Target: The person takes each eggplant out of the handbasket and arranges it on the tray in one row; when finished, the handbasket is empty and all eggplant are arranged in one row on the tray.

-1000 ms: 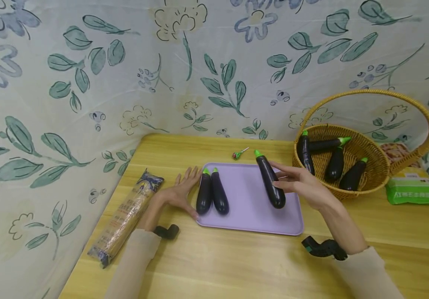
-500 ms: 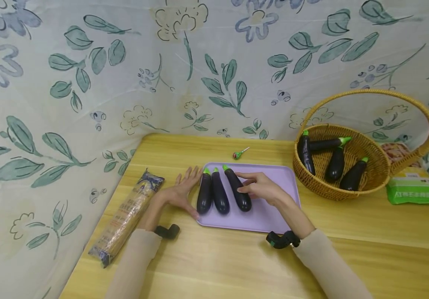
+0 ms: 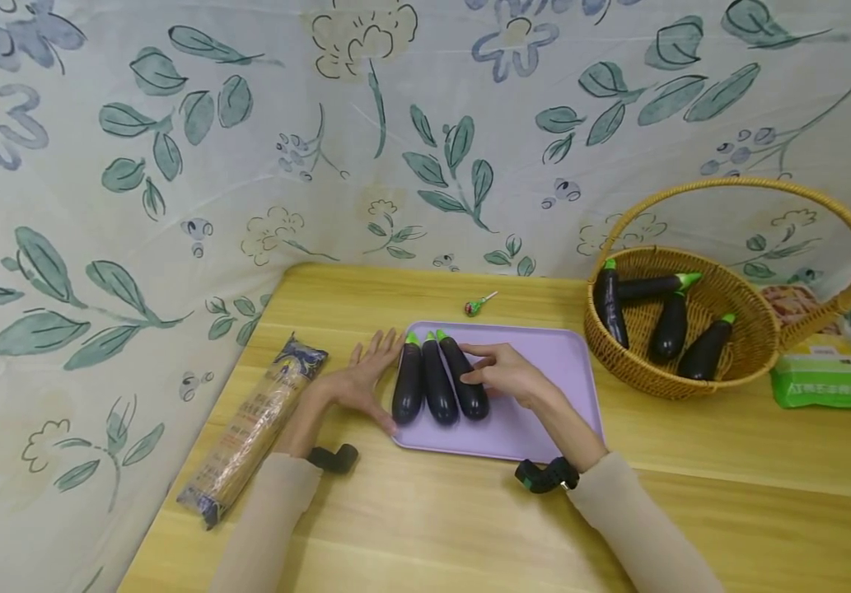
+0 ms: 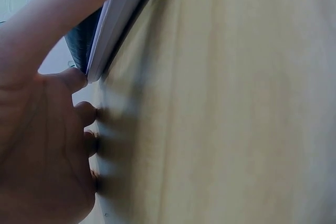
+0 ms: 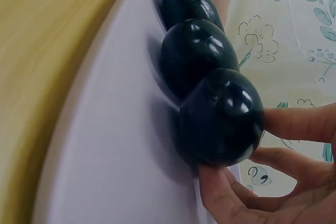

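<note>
Three dark purple eggplants with green tops lie side by side on the left part of a lilac tray: the left eggplant, the middle eggplant and the right eggplant. My right hand holds the right eggplant between thumb and fingers. In the right wrist view this eggplant stands nearest, close against the other two. Spread out, my left hand rests at the tray's left edge, its thumb at the near corner. The left wrist view shows its fingertips on the tabletop.
A wicker basket with a tall handle and several eggplants stands at the back right, beside a green package. A lollipop lies behind the tray. Along the table's left side is a long clear-wrapped packet.
My right hand has carried an eggplant leftward from above the tray's right part, lowered it onto the tray and slid it close to the middle one. The left hand has stayed put.
</note>
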A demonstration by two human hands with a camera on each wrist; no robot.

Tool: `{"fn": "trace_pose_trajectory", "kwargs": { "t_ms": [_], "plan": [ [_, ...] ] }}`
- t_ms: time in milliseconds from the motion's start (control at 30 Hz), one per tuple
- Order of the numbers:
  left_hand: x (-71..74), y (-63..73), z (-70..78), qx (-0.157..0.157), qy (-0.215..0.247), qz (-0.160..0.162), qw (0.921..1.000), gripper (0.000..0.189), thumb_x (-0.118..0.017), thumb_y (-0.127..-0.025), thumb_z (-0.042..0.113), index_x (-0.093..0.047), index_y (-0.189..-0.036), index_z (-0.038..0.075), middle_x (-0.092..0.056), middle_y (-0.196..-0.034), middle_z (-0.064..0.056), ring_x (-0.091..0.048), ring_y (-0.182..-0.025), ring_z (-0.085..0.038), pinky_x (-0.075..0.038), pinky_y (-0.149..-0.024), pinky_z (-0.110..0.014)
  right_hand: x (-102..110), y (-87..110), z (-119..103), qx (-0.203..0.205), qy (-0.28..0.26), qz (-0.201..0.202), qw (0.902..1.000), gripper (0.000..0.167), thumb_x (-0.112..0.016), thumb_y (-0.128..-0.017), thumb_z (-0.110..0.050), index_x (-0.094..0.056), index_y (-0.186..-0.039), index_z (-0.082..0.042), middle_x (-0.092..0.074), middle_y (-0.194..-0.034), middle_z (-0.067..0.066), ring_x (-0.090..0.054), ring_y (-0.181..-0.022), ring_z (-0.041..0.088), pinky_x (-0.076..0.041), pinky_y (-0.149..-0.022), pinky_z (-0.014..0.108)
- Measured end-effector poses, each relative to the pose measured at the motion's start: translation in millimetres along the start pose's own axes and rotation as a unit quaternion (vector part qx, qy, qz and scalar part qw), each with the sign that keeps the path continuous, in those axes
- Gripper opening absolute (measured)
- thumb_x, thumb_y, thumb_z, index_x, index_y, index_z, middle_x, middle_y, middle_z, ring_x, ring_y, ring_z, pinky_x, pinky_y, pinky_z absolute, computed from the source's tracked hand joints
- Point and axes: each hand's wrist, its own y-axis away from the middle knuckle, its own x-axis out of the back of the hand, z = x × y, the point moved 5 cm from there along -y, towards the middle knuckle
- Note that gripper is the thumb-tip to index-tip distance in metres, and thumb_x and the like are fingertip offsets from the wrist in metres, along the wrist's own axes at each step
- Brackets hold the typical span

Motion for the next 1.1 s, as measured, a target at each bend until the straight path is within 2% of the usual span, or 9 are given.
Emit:
{"fn": "trace_pose_trajectory", "kwargs": {
  "t_ms": [367, 633, 1100],
  "plan": [
    [0.4, -1.0, -1.1, 0.000, -0.004, 0.002, 1.0000, 0.159, -0.098, -0.059, 0.053, 0.013, -0.165, 0.013, 0.022, -0.171, -0.019, 0.024, -0.158, -0.041, 0.017, -0.125, -0.066, -4.5, -0.7, -1.0, 0.004, 0.022, 0.018, 0.9996, 0.065, -0.073, -0.093, -0.011, -0.049, -0.153, -0.007, -0.066, -0.123, 0.027, -0.062, -0.095, 0.018, -0.060, -0.074, 0.027],
    [-0.5, -0.4, -0.4, 0.002, 0.001, 0.000, 1.0000, 0.159, -0.098, -0.059, 0.051, 0.014, -0.165, 0.013, 0.023, -0.171, -0.019, 0.024, -0.158, -0.041, 0.017, -0.125, -0.066, -4.9, 0.6, 1.7, 0.007, 0.019, 0.008, 0.9998, 0.065, -0.072, -0.095, -0.013, -0.047, -0.155, -0.007, -0.066, -0.117, 0.023, -0.061, -0.090, 0.016, -0.060, -0.072, 0.026],
    [0.0, -0.1, -0.3, 0.000, 0.005, 0.001, 1.0000, 0.160, -0.098, -0.058, 0.052, 0.013, -0.166, 0.013, 0.023, -0.171, -0.018, 0.024, -0.158, -0.040, 0.017, -0.125, -0.066, -4.0, 0.1, 1.5, 0.010, -0.001, -0.008, 0.9999, 0.063, -0.065, -0.101, -0.013, -0.041, -0.158, -0.007, -0.065, -0.128, 0.030, -0.068, -0.103, 0.023, -0.065, -0.083, 0.035]
  ]
}}
